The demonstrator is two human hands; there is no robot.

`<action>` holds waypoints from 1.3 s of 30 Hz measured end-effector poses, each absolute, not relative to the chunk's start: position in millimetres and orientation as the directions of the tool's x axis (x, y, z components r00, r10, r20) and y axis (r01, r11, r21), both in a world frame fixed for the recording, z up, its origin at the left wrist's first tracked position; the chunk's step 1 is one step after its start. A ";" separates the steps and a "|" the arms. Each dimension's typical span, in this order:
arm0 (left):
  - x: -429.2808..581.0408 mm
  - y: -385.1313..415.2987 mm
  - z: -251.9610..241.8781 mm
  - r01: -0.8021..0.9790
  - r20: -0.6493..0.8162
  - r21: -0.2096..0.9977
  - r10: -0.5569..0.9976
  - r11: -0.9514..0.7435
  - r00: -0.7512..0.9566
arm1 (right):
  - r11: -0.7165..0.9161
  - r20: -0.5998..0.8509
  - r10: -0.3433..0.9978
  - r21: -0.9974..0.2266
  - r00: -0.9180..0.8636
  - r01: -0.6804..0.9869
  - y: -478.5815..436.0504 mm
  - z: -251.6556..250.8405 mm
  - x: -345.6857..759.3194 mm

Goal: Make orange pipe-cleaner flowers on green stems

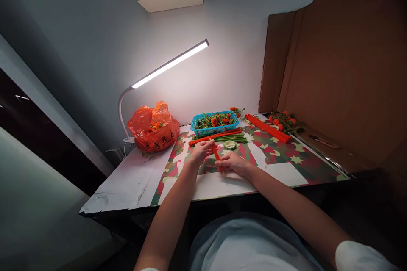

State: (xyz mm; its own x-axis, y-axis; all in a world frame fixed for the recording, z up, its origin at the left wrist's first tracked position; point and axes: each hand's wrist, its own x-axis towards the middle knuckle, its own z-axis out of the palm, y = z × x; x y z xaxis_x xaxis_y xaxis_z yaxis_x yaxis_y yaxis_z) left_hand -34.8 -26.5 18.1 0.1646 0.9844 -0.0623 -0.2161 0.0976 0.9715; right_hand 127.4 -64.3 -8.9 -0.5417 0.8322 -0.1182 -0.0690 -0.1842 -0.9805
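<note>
Both of my hands are closed on an orange pipe cleaner piece [216,153] above the near part of the table. My left hand [202,151] pinches its upper end, and my right hand [233,164] grips it lower down. Whether it is one strand or several, I cannot tell. Just beyond my hands lies a roll of green tape [229,145]. Behind it are green pipe cleaners [234,138] and a row of orange pipe cleaners [203,138], laid side to side.
A blue basket [215,131] of orange flowers with green stems stands at the back. An orange plastic bag [155,133] sits left, by a lit lamp [170,64]. An orange bundle [269,129] and more flowers [282,120] lie right, before a cardboard panel [333,59].
</note>
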 end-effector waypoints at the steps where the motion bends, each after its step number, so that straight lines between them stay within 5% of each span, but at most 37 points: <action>1: -34.8 -26.7 18.8 -0.200 -0.071 0.974 0.984 0.103 0.161 | -0.174 -0.112 0.832 -0.983 -0.543 -0.064 -64.4 -9.1 127.4; 7: -33.7 -26.1 16.8 -0.251 -0.041 0.966 0.993 0.069 0.115 | -0.166 -0.087 0.837 -0.981 -0.539 -0.099 -67.2 -7.3 127.8; 14: -39.5 -19.9 20.9 -0.462 0.033 0.884 0.995 -0.071 -0.090 | -0.353 -0.184 0.717 -0.928 -0.672 -0.121 -66.3 -4.5 132.1; 24: -38.3 -26.7 18.7 -0.459 0.102 0.886 0.935 0.071 0.341 | -0.373 -0.035 0.694 -0.872 -0.719 -0.318 -64.5 -0.7 136.9; 39: -35.6 -21.0 7.5 -0.323 0.105 0.945 0.979 -0.044 0.176 | -0.258 -0.069 0.796 -0.937 -0.601 -0.234 -61.4 -10.8 131.2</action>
